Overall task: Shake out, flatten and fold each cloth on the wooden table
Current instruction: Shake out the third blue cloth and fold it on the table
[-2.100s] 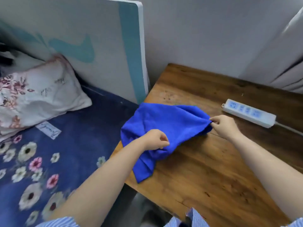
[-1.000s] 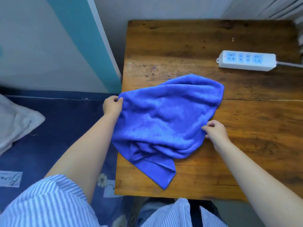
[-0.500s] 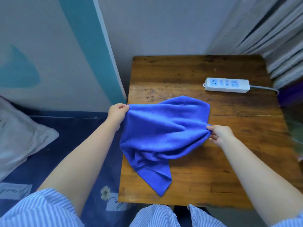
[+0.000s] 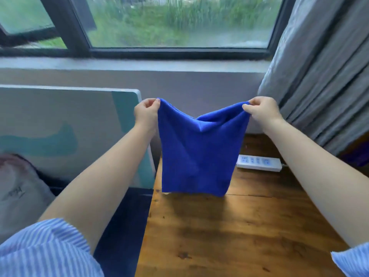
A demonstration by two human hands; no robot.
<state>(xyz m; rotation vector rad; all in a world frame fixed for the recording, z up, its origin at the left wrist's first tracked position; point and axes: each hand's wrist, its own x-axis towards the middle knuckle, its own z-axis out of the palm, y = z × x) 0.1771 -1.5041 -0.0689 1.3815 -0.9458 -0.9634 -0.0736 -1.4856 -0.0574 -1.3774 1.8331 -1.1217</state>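
Observation:
A blue cloth [image 4: 196,156] hangs in the air above the wooden table [image 4: 239,232], its lower edge just clear of the tabletop. My left hand [image 4: 146,113] pinches its upper left corner and my right hand [image 4: 260,110] pinches its upper right corner. Between the two hands the top edge sags in a V. Both arms are stretched forward at about chest height.
A white power strip [image 4: 259,162] lies at the back right of the table, partly behind the cloth. A grey curtain [image 4: 323,76] hangs at the right. A white and teal board [image 4: 69,128] stands left of the table, with a pillow [image 4: 18,192] below it. A window [image 4: 175,23] is ahead.
Both hands have lifted the cloth off the table and now hold it up by its top corners, hanging spread. The view has tilted up to the window.

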